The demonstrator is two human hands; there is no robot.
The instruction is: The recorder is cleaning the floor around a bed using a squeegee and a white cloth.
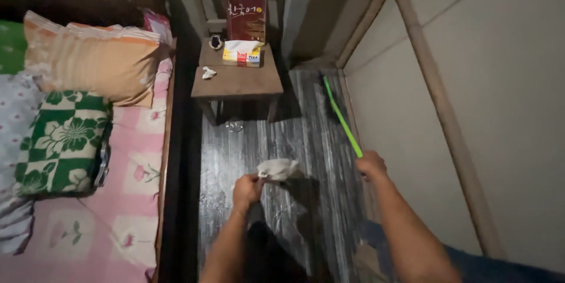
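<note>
My left hand (246,189) pinches a crumpled whitish cloth (278,169) and holds it above the dark striped floor (306,136). My right hand (371,165) grips the lower end of a bright green broom handle (341,117). The handle slants up and to the left, and its dark brush end rests on the floor near the wall corner, beside a small wooden table (236,80).
On the table lie a tissue box (242,54), a crumpled white scrap (208,73) and a dark red book (246,17) standing at the back. A bed (135,200) with a pink flowered sheet and pillows fills the left. A pale wall with wooden posts runs along the right.
</note>
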